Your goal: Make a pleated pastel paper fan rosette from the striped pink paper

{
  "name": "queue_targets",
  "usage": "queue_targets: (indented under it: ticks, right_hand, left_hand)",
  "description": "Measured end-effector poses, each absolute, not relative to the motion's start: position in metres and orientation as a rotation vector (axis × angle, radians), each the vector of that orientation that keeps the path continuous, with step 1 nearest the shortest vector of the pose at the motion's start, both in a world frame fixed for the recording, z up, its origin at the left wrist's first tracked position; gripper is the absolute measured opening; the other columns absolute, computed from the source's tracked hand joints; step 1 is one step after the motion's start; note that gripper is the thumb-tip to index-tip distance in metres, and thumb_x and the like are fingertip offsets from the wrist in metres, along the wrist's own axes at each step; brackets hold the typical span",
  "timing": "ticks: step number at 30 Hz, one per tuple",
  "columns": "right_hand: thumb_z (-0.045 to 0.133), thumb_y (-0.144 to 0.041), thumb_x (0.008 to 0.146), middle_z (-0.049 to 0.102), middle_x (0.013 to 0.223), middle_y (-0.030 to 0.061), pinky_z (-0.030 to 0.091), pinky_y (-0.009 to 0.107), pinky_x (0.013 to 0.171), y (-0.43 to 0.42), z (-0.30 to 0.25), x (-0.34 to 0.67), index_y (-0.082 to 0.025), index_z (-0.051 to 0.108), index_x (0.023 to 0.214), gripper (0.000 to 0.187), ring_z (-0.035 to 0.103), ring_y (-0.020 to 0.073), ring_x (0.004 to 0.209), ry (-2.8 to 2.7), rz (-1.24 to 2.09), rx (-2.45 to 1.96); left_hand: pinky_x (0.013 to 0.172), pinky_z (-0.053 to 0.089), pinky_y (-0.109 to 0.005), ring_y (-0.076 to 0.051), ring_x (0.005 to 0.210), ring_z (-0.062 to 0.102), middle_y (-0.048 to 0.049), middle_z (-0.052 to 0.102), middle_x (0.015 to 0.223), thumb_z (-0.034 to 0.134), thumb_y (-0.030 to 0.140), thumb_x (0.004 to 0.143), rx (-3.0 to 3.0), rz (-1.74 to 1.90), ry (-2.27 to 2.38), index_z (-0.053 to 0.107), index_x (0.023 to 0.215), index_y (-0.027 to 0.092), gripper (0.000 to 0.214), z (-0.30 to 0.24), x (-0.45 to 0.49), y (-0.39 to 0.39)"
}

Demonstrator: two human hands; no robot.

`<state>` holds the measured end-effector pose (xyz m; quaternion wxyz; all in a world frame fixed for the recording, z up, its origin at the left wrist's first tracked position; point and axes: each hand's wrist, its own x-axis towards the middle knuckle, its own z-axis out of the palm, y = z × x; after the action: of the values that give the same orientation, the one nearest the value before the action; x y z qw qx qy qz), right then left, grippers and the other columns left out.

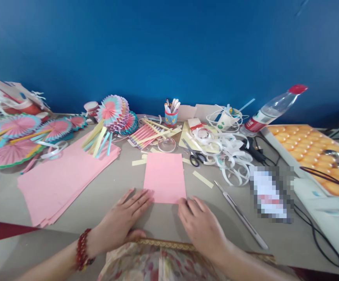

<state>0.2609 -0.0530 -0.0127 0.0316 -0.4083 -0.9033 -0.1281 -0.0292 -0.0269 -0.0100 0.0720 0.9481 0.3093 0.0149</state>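
**Two flat hands at the near corners of one pink sheet**

Two hands lie palm-down on the grey table [122,175], each at a near corner of the small pink sheet [165,177]. The left hand [125,218], with a bead bracelet [82,249] on its wrist, has its fingers stretched out and its fingertips touching the sheet's near left corner. The right hand [200,224] rests its fingertips at the near right corner. Neither hand grasps anything. Both are spread loose and flat, which looks like a way of pressing the paper down and keeping it square to the body.

The sheet lies alone, straight ahead of the person. Cutting tools sit on its right, within reach of the right hand: the scissors [195,156] just beyond its far right corner, and the craft knife [239,214] further right, lying slantwise. A stack of pink paper [61,183] lies well to its left. The finished paper fans [113,111] and the pen cup [171,115] stand beyond its far edge, near the blue wall.
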Motion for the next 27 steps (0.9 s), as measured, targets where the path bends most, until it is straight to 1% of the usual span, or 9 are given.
queue_targets:
  ticks: [6,10,14,17,18,19,21,25,27]
  right_hand:
    - [0.062,-0.013,0.084,0.067,0.095,0.0046,0.042,0.034,0.07,-0.039,-0.013,0.277,-0.019,0.066,0.104,0.021,0.055,0.0197,0.079,-2.603,-0.187,-1.325]
    - [0.056,-0.01,0.088,0.067,0.089,0.0049,0.04,0.032,0.07,-0.032,-0.016,0.282,-0.018,0.065,0.099,0.017,0.056,0.0191,0.078,-2.58,-0.174,-1.246]
    - [0.052,-0.007,0.089,0.067,0.086,0.006,0.04,0.031,0.068,-0.024,-0.016,0.282,-0.017,0.065,0.097,0.017,0.056,0.0183,0.075,-2.611,-0.196,-1.106]
    - [0.053,-0.011,0.092,0.067,0.082,0.004,0.041,0.029,0.07,-0.019,-0.013,0.282,-0.019,0.065,0.09,0.015,0.058,0.0166,0.075,-2.552,-0.09,-1.126]
    - [0.053,-0.012,0.092,0.067,0.082,0.0037,0.041,0.028,0.072,-0.017,-0.012,0.282,-0.019,0.065,0.089,0.015,0.059,0.0163,0.076,-2.536,-0.051,-1.131]
    - [0.052,-0.012,0.092,0.067,0.083,0.0037,0.042,0.028,0.073,-0.016,-0.011,0.282,-0.019,0.065,0.09,0.015,0.06,0.0163,0.078,-2.525,-0.016,-1.13]
    - [0.05,-0.011,0.093,0.068,0.084,0.0039,0.042,0.028,0.074,-0.016,-0.01,0.282,-0.019,0.065,0.091,0.017,0.061,0.0166,0.079,-2.514,0.038,-1.12]
    - [0.044,-0.014,0.095,0.066,0.082,0.0037,0.043,0.027,0.071,-0.021,-0.007,0.281,-0.018,0.063,0.087,0.021,0.06,0.0158,0.076,-2.451,0.136,-1.131]
    - [0.044,-0.016,0.097,0.066,0.084,0.0043,0.043,0.027,0.071,-0.025,-0.004,0.279,-0.018,0.062,0.089,0.02,0.06,0.0155,0.076,-2.397,0.146,-1.108]
  left_hand:
    - [0.12,0.022,-0.044,-0.024,0.144,0.03,-0.0082,0.032,0.157,0.044,0.047,0.097,2.837,0.151,1.051,0.018,0.154,0.02,0.068,-0.014,-0.038,-0.024]
    - [0.114,0.032,-0.043,-0.026,0.139,0.038,-0.0105,0.039,0.153,0.05,0.034,0.097,2.686,0.332,1.205,0.039,0.145,0.019,0.052,-0.012,-0.048,-0.025]
    - [0.1,0.045,-0.035,-0.022,0.118,0.057,-0.0095,0.063,0.126,0.047,0.023,0.097,2.241,0.649,1.224,0.062,0.114,0.021,0.023,-0.003,-0.04,-0.038]
    - [0.089,0.051,-0.034,-0.022,0.1,0.065,-0.0089,0.07,0.104,0.045,0.03,0.098,1.698,0.596,1.095,0.067,0.099,0.02,0.024,0.004,-0.017,-0.047]
    - [0.081,0.054,-0.032,-0.021,0.093,0.067,-0.0094,0.07,0.102,0.046,0.035,0.097,1.441,0.506,1.041,0.066,0.106,0.02,0.026,0.005,-0.008,-0.049]
    - [0.075,0.056,-0.033,-0.023,0.094,0.068,-0.0109,0.068,0.112,0.05,0.038,0.096,1.162,0.435,0.958,0.061,0.121,0.022,0.031,0.006,0.001,-0.05]
    - [0.074,0.057,-0.036,-0.026,0.099,0.068,-0.0137,0.057,0.134,0.057,0.037,0.091,0.71,0.416,0.759,0.053,0.132,0.024,0.043,0.006,0.017,-0.05]
    - [0.078,0.055,-0.029,-0.023,0.102,0.068,-0.0178,0.058,0.133,0.058,0.032,0.092,0.276,0.507,0.671,0.062,0.119,0.014,0.032,0.001,0.044,-0.047]
    - [0.072,0.054,-0.026,-0.022,0.098,0.068,-0.0158,0.057,0.134,0.057,0.037,0.093,0.231,0.57,0.665,0.064,0.114,0.015,0.031,-0.001,0.054,-0.046]
